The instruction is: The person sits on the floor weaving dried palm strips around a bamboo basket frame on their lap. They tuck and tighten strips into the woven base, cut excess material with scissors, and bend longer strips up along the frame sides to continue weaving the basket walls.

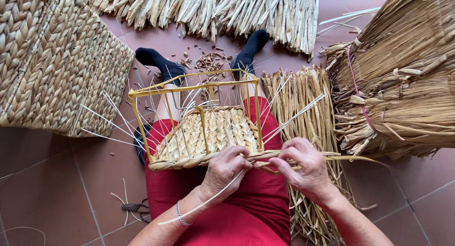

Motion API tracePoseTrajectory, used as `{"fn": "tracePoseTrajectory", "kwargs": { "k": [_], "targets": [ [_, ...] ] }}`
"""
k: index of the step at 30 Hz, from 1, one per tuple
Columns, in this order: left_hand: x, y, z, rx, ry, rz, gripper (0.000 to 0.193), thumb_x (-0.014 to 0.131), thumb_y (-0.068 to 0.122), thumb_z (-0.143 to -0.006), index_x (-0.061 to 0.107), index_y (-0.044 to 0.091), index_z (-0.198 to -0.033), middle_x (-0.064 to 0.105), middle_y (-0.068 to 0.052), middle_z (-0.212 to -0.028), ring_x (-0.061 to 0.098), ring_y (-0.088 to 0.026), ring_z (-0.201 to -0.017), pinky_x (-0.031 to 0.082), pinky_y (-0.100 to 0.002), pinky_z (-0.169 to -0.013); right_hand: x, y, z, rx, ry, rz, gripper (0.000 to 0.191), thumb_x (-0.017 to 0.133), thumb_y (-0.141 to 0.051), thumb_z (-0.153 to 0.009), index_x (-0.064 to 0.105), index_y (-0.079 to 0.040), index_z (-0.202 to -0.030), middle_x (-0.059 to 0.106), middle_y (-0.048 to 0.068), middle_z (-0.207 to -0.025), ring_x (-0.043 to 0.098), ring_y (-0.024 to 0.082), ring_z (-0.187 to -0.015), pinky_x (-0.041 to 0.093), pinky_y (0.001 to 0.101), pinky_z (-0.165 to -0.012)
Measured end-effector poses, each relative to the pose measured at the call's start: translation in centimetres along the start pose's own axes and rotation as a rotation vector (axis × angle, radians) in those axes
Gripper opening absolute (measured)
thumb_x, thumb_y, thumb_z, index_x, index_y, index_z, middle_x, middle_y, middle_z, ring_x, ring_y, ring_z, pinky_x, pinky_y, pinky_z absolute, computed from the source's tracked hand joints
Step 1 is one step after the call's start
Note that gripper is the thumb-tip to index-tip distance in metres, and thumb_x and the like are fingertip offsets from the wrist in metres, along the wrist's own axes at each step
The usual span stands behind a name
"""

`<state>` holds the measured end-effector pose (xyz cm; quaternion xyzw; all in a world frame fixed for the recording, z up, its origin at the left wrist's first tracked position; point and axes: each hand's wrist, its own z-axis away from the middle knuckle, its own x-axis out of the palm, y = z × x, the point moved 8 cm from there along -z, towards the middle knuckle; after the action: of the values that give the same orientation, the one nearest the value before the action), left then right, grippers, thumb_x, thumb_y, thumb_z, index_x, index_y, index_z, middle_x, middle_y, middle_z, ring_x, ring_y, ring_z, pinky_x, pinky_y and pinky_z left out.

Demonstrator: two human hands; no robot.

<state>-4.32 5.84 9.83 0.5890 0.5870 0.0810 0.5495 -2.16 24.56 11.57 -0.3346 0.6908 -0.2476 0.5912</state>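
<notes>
A person sits with a half-woven basket (204,132) resting on their lap, its yellow wire frame (189,89) tipped away toward the far side. The left hand (222,170) is closed on the braided rim along the basket's near edge, fingers curled over the plait and pinning it to the frame. The right hand (303,168) sits just beside it to the right, pinching the loose dried-grass strand (350,157) that trails off toward the right. The two hands are close together but not touching, each clamped on its own part of the same braid.

Thin white stakes (113,116) fan out from the woven panel on both sides. To do this stretch well, it looks best to keep the left hand's grip firm so the finished braid cannot slacken, and to draw the strand taut and flat before each tuck (a twisted strand would likely show as a lump in the row).

A finished woven basket (52,61) stands at the far left. A bundle of dried grass (303,113) lies on the tiled floor (57,189) at the right, a larger tied sheaf (403,85) beyond it. Scissors (135,208) lie on the floor near the left elbow.
</notes>
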Motion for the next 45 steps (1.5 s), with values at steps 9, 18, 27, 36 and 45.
{"fn": "tracePoseTrajectory", "kwargs": {
  "k": [9,18,27,36,45],
  "targets": [
    [-0.1,0.4,0.2,0.072,0.034,-0.045,0.021,0.079,0.0,-0.08,0.062,0.007,-0.091,0.067,-0.012,-0.116,0.069,-0.029,-0.095,0.056,-0.039,-0.08,4.5,1.6,-0.9,-0.05,-0.15,0.197,0.034,0.086,-0.036,-0.079,0.064,-0.011,-0.079,0.064,0.002,-0.072,0.062,0.021,-0.068,0.045,0.0371,-0.069],
    [1.0,-3.8,-1.0,-0.249,0.034,0.076,0.013,0.075,0.005,-0.086,0.065,0.004,-0.093,0.073,-0.011,-0.087,0.073,-0.028,-0.08,0.057,-0.038,-0.071,4.0,-1.8,-1.6,-0.36,0.04,0.265,0.023,0.081,-0.023,-0.083,0.065,-0.011,-0.095,0.064,0.002,-0.08,0.061,0.022,-0.074,0.042,0.0384,-0.069],
    [2.4,-7.5,-2.2,-0.563,-0.164,0.177,0.037,0.076,0.014,-0.08,0.06,0.005,-0.112,0.077,-0.008,-0.077,0.077,-0.022,-0.07,0.059,-0.035,-0.068,3.2,0.3,6.2,-0.18,0.124,-0.103,0.013,0.078,-0.017,-0.095,0.069,-0.014,-0.105,0.072,0.0,-0.092,0.068,0.014,-0.081,0.053,0.0301,-0.074],
    [1.9,-6.6,-2.3,-0.54,-0.172,0.12,0.074,0.076,0.014,-0.079,0.044,0.004,-0.145,0.078,-0.009,-0.076,0.077,-0.025,-0.072,0.06,-0.037,-0.074,11.7,6.7,11.0,0.606,0.199,-1.074,0.027,0.06,-0.019,-0.103,0.066,0.0,-0.122,0.07,0.01,-0.094,0.06,0.014,-0.07,0.052,0.0281,-0.065],
    [1.5,-6.2,-2.0,-0.478,-0.134,0.141,0.071,0.075,0.014,-0.082,0.045,0.003,-0.145,0.078,-0.01,-0.08,0.077,-0.024,-0.072,0.06,-0.036,-0.07,3.8,-2.3,1.4,-0.33,0.39,0.116,0.01,0.067,-0.002,-0.096,0.064,-0.003,-0.105,0.071,0.012,-0.099,0.072,0.028,-0.093,0.054,0.0389,-0.089]
  ]
}}
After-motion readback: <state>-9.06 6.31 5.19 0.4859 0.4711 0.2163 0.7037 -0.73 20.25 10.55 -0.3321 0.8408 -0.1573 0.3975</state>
